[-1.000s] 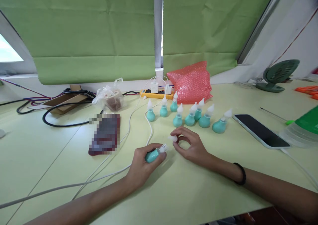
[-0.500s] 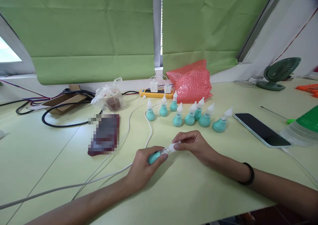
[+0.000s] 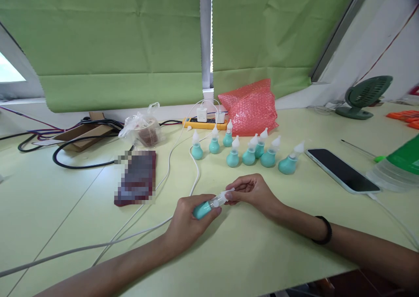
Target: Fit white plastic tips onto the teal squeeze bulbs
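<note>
My left hand (image 3: 188, 220) is wrapped round the teal bulb of a nasal aspirator (image 3: 203, 210), its thumb and forefinger along the clear neck. The aspirator is held tilted just above the table, tip pointing up and to the right. At that end, my right hand (image 3: 250, 193) pinches the translucent white tip (image 3: 224, 196) between thumb and fingers, partly covering it. Behind the hands stand several more aspirators of the same kind, among them one upright (image 3: 232, 157) and one leaning at the right end (image 3: 288, 164).
At the back are a pink bubble-wrap bag (image 3: 252, 109), a yellow power strip (image 3: 204, 123) and a bagged tape roll (image 3: 147, 131). A phone (image 3: 343, 170) lies right, a dark red pixelated object (image 3: 135, 179) left. White cables (image 3: 137, 234) run beside my left arm.
The left hand's grip has turned slightly, with more of the clear neck showing. The right hand stays at the tip. The whole view has shifted a little.
</note>
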Demonstrator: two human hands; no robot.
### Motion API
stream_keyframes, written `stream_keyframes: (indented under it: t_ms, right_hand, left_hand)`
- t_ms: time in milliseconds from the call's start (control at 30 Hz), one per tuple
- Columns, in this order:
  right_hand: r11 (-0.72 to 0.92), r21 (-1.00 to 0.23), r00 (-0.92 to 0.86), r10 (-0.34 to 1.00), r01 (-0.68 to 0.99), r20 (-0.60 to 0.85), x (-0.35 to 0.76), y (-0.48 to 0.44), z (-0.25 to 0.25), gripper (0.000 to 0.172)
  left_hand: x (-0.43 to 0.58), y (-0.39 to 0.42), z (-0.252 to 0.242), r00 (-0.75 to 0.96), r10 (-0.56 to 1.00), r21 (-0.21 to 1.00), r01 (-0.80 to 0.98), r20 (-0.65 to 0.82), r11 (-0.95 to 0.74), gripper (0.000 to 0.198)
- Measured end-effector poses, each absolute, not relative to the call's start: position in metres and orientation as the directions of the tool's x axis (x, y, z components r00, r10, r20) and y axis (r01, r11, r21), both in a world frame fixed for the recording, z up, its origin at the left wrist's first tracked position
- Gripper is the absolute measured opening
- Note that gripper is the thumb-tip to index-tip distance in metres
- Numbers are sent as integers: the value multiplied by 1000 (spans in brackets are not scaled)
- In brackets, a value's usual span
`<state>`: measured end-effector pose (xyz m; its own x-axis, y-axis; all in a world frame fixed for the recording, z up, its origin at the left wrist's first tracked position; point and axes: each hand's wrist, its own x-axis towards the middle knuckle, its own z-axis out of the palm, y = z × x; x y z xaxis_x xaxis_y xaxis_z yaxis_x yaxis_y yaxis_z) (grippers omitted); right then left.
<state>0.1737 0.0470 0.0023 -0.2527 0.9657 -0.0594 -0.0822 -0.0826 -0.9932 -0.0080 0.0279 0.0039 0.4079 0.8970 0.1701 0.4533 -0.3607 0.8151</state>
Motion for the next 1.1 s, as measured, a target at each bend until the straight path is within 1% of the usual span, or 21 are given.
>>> stream_keyframes:
  t_ms: [167, 300, 500, 667, 867, 1100]
  right_hand:
    - [-86, -991, -266, 962, -101, -56, 173, 47, -1, 30]
    - [-104, -989, -263, 962, -103, -74, 172, 45, -1, 29]
    - [-138, -989, -295, 949, -54, -116, 173, 42, 1, 28]
    - [-154, -988, -322, 936, -3, -145, 175, 43, 0, 24]
    - [-174, -983, -361, 914, 60, -184, 178, 43, -2, 24]
    - [-234, -971, -374, 897, 45, -234, 177, 42, -2, 28]
  left_hand:
    - [-8, 27, 4, 425, 882, 797, 452, 203, -401, 19]
    - [-8, 26, 3, 434, 872, 772, 465, 228, -434, 20]
    - [-9, 26, 2, 458, 846, 719, 487, 273, -495, 20]
    - [-10, 25, 2, 484, 819, 656, 514, 310, -552, 22]
    - [-12, 23, -3, 521, 763, 540, 544, 382, -642, 23]
    - [-12, 22, -7, 533, 664, 434, 504, 525, -747, 21]
